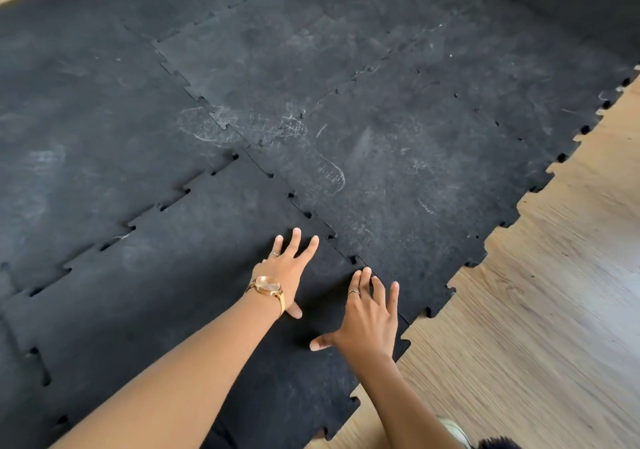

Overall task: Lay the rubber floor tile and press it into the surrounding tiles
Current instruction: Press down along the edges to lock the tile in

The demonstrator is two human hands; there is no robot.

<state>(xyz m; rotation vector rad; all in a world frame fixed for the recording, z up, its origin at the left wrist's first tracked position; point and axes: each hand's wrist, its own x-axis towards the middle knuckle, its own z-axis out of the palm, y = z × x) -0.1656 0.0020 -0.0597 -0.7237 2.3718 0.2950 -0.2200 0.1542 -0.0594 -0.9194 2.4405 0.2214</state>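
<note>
A black rubber floor tile (194, 275) with jigsaw edges lies at the near corner of a black tiled mat. Its left and far seams show small gaps between the teeth. My left hand (289, 272), with a gold watch at the wrist, lies flat and spread on the tile near its right seam. My right hand (370, 313) lies flat beside it, fingertips on the toothed joint with the neighbouring tile (398, 178). Neither hand holds anything.
Several joined black tiles (277, 50) with dusty shoe prints cover the floor ahead and to the left. Bare wood-look flooring (536, 310) lies to the right and near me. A shoe tip (455, 431) shows at the bottom edge.
</note>
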